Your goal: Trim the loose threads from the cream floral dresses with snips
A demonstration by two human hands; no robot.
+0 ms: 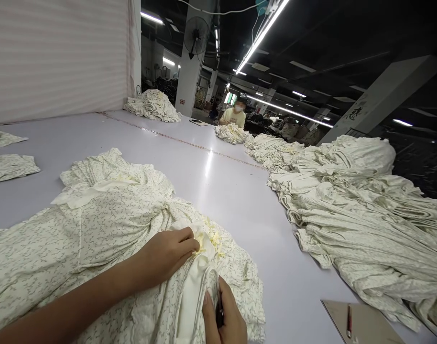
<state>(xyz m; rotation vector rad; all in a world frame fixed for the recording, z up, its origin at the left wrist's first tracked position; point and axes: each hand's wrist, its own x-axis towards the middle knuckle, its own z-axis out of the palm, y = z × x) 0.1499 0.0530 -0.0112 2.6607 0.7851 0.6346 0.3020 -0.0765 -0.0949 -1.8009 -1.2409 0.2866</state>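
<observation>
In the head view, a white garment (121,224) with a small leafy print lies bunched on the table in front of me. My left hand (173,251) is closed in a pinch on the garment's cloth, beside pale yellow tags (213,239) clustered on it. Lower down, my right hand (225,315) is closed around a small dark metal tool (218,301), mostly hidden by the fingers and palm. The garment's white folded edge (193,286) runs up against the thumb of that hand.
Large heaps of the same printed garments (347,205) line the table's right side. Another pile (154,105) sits at the far end, near a seated person (234,114). A red pen (349,320) rests on a brown board (365,327). More cloth pieces (12,167) lie left.
</observation>
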